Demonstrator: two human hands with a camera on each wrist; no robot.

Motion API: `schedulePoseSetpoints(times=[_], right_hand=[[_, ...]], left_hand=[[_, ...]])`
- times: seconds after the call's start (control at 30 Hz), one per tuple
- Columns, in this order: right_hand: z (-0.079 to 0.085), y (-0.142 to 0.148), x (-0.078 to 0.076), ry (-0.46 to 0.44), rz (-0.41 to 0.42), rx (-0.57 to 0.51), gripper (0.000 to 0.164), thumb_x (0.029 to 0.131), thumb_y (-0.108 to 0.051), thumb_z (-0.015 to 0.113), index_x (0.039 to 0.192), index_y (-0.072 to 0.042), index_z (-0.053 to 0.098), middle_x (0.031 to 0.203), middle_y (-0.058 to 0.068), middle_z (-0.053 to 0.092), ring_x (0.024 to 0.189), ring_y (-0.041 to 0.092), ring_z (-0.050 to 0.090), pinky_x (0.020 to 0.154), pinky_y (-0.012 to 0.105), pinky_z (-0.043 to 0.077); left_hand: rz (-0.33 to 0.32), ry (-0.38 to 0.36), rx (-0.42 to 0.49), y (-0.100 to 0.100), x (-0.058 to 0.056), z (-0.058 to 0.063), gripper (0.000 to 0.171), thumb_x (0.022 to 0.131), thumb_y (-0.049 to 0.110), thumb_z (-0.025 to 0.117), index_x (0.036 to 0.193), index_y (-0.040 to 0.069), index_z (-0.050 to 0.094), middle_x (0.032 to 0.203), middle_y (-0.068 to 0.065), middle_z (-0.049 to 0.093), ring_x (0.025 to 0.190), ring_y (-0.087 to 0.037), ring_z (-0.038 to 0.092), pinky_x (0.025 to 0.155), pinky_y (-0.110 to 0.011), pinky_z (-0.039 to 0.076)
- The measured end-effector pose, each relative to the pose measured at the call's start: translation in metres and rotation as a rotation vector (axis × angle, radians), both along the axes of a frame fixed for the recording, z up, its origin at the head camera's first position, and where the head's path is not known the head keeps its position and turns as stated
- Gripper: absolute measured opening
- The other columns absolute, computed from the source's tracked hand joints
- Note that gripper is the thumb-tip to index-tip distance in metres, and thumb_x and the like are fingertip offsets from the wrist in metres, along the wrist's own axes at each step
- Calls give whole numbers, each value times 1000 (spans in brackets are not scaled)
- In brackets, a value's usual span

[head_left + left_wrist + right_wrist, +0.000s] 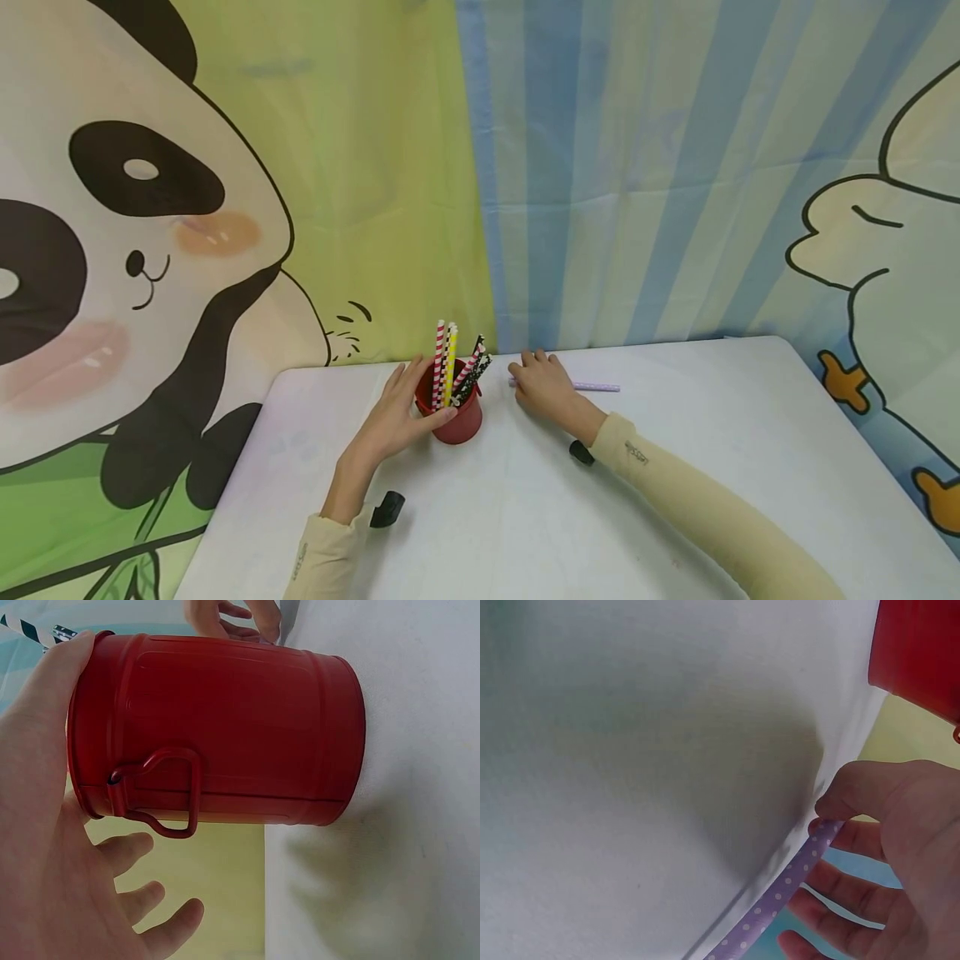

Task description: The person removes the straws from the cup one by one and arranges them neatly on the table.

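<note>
A small red metal bucket (459, 427) stands upright on the table, with several patterned paper straws (450, 362) in it: pink-striped, yellow, and black-and-white. My left hand (393, 417) holds the bucket at its rim, thumb on one side and index finger round the other; the remaining fingers stick out loosely in the left wrist view. To the bucket's right, a purple paper straw (772, 900) with white dots lies along the table. My right hand (549, 390) pinches one end of it between thumb and index finger, the other fingers spread apart.
The white table (510, 517) ends at a back edge just beyond both hands. Behind it hangs a curtain (390, 183) printed with a panda and blue stripes. Black wrist pieces (387, 509) sit under both forearms.
</note>
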State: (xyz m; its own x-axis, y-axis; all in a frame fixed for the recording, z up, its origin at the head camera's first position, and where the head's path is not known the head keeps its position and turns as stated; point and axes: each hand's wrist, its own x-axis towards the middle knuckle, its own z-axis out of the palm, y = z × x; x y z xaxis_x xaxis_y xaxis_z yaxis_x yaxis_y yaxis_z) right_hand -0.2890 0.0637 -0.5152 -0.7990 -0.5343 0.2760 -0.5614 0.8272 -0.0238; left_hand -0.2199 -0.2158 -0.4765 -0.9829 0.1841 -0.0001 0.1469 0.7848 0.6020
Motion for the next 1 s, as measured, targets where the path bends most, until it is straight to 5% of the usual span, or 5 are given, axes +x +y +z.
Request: schedulePoseSetpoints(times=[1.0], right_hand=[[2, -2, -3, -119, -21, 35, 13, 89, -14, 65, 101, -10, 67, 96, 11, 61, 90, 33, 57, 76, 48, 51]], left_hand=[[-4, 8, 19, -2, 0, -1, 95, 76, 82, 62, 154, 49, 20, 169, -1, 15, 157, -33, 5, 114, -73, 22]])
